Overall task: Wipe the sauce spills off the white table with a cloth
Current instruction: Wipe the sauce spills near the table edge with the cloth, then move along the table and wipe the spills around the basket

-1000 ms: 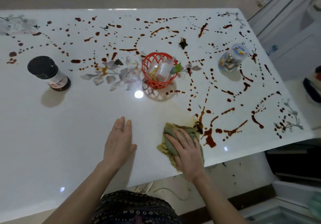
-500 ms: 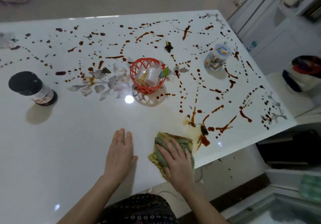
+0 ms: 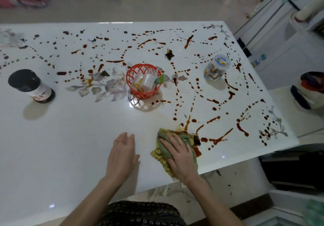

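A glossy white table [image 3: 70, 138] carries brown-red sauce spills [image 3: 219, 139] in dots and streaks across its far half and right side. A green and yellow cloth [image 3: 160, 153] lies near the front edge, stained dark at its right corner. My right hand [image 3: 178, 157] presses flat on the cloth with straight fingers. Just right of the cloth is a thick sauce blot [image 3: 197, 151]. My left hand [image 3: 122, 154] rests flat on bare table to the left of the cloth, holding nothing.
A red plastic basket [image 3: 142, 80] with small items stands mid-table. A dark jar with a black lid [image 3: 30, 85] is at the left, a clear jar with a blue lid [image 3: 216, 67] at the right. The table's front edge runs just below my right hand.
The cloth under my right hand has slid slightly along the near edge, smearing the sauce beside it. My left hand stays flat in place. The camera view shifted.
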`<state>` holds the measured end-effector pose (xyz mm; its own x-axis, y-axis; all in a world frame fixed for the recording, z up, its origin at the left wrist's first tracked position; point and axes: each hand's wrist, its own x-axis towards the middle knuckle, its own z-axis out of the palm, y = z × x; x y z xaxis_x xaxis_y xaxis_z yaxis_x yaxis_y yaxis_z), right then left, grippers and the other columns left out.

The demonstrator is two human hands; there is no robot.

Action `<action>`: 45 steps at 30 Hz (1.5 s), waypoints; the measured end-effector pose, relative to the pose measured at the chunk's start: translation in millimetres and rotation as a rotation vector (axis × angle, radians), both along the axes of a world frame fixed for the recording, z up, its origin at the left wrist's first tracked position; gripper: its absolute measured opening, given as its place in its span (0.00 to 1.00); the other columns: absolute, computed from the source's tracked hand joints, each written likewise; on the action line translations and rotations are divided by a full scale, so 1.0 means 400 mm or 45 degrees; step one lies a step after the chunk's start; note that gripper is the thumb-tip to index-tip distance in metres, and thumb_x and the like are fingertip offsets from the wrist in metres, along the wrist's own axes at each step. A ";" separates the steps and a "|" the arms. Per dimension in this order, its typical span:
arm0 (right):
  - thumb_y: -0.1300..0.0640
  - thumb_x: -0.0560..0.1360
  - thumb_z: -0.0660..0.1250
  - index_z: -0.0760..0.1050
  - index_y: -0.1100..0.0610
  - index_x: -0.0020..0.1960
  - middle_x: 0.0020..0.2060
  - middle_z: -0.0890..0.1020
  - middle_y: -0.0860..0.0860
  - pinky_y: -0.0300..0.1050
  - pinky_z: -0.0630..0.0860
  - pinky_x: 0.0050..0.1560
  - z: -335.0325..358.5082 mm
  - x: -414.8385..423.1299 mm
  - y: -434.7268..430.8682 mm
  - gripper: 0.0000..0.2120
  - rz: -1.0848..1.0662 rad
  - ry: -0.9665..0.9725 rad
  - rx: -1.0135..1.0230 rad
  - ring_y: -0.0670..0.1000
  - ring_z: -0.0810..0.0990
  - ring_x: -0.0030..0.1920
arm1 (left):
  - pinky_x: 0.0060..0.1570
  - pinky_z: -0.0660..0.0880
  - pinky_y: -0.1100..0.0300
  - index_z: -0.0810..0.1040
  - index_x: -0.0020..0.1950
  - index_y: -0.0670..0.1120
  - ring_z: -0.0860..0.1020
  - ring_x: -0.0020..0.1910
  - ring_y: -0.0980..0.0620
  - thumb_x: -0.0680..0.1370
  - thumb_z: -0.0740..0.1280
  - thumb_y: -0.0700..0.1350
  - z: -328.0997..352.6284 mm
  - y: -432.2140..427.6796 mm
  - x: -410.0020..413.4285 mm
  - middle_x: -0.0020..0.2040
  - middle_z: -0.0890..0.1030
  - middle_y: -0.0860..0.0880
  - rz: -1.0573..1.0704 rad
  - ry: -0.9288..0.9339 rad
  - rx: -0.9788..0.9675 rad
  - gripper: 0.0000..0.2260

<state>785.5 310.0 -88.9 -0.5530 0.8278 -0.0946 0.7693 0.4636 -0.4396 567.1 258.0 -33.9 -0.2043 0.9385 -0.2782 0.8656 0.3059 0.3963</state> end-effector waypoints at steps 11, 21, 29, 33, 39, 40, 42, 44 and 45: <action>0.37 0.76 0.55 0.57 0.28 0.69 0.76 0.59 0.40 0.55 0.60 0.76 0.135 0.041 0.071 0.22 -0.432 0.737 -0.811 0.44 0.59 0.75 | 0.39 0.67 0.59 0.75 0.43 0.46 0.72 0.47 0.48 0.69 0.71 0.48 -0.019 0.053 0.181 0.46 0.70 0.48 0.313 -0.246 -0.073 0.08; 0.46 0.81 0.59 0.74 0.47 0.66 0.61 0.80 0.51 0.55 0.73 0.67 0.149 0.052 0.107 0.16 -0.727 1.073 -1.196 0.52 0.78 0.62 | 0.32 0.64 0.58 0.67 0.34 0.45 0.67 0.31 0.50 0.75 0.59 0.37 0.031 0.066 0.211 0.31 0.66 0.47 1.258 -1.715 0.030 0.10; 0.46 0.81 0.57 0.73 0.60 0.69 0.61 0.80 0.61 0.56 0.73 0.64 0.178 0.052 0.173 0.24 -1.136 1.691 -1.712 0.60 0.78 0.63 | 0.31 0.72 0.57 0.73 0.44 0.41 0.76 0.36 0.49 0.74 0.68 0.36 0.113 0.138 0.183 0.40 0.76 0.43 1.079 -1.490 -0.010 0.05; 0.44 0.81 0.58 0.80 0.61 0.62 0.58 0.82 0.61 0.59 0.81 0.53 0.190 0.048 0.198 0.23 -1.226 1.860 -1.885 0.62 0.82 0.55 | 0.24 0.67 0.62 0.70 0.42 0.44 0.72 0.28 0.51 0.76 0.64 0.37 0.247 0.193 0.139 0.34 0.74 0.45 0.878 -1.421 0.221 0.05; 0.45 0.81 0.58 0.80 0.58 0.49 0.39 0.85 0.58 0.50 0.82 0.34 0.184 -0.027 0.169 0.19 -1.287 1.949 -1.823 0.58 0.84 0.37 | 0.34 0.78 0.57 0.76 0.55 0.47 0.80 0.43 0.50 0.78 0.61 0.39 0.394 0.234 0.127 0.45 0.81 0.49 0.831 -1.931 0.349 0.08; 0.44 0.80 0.60 0.81 0.58 0.50 0.41 0.85 0.58 0.49 0.82 0.38 0.175 -0.048 0.163 0.19 -1.265 1.898 -1.771 0.58 0.84 0.40 | 0.36 0.79 0.56 0.76 0.58 0.46 0.81 0.47 0.49 0.78 0.61 0.38 0.391 0.239 0.132 0.48 0.82 0.48 0.887 -2.062 0.344 0.10; 0.46 0.80 0.63 0.82 0.61 0.56 0.53 0.83 0.61 0.50 0.79 0.57 0.183 -0.085 0.161 0.20 -1.028 1.882 -1.718 0.59 0.82 0.54 | 0.41 0.80 0.52 0.75 0.61 0.44 0.80 0.54 0.45 0.78 0.61 0.37 0.353 0.242 0.138 0.54 0.82 0.44 1.037 -2.312 0.290 0.13; 0.50 0.84 0.45 0.79 0.61 0.63 0.62 0.77 0.68 0.48 0.72 0.66 0.106 -0.081 0.169 0.27 -0.883 1.964 -1.620 0.61 0.76 0.64 | 0.38 0.80 0.52 0.75 0.57 0.42 0.81 0.50 0.45 0.78 0.60 0.36 0.300 0.228 0.144 0.51 0.82 0.42 1.173 -2.248 0.190 0.10; 0.47 0.82 0.47 0.83 0.47 0.57 0.62 0.78 0.66 0.48 0.76 0.60 0.087 -0.080 0.165 0.25 -1.025 1.753 -1.614 0.60 0.77 0.63 | 0.34 0.78 0.55 0.75 0.53 0.41 0.80 0.43 0.48 0.77 0.60 0.35 0.271 0.214 0.141 0.46 0.81 0.43 1.202 -1.980 0.152 0.07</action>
<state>753.5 376.0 -54.0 -0.3651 0.6920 -0.6228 -0.4552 -0.7162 -0.5289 623.6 343.7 74.6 -0.2680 0.7021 -0.6597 -0.6970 0.3314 0.6359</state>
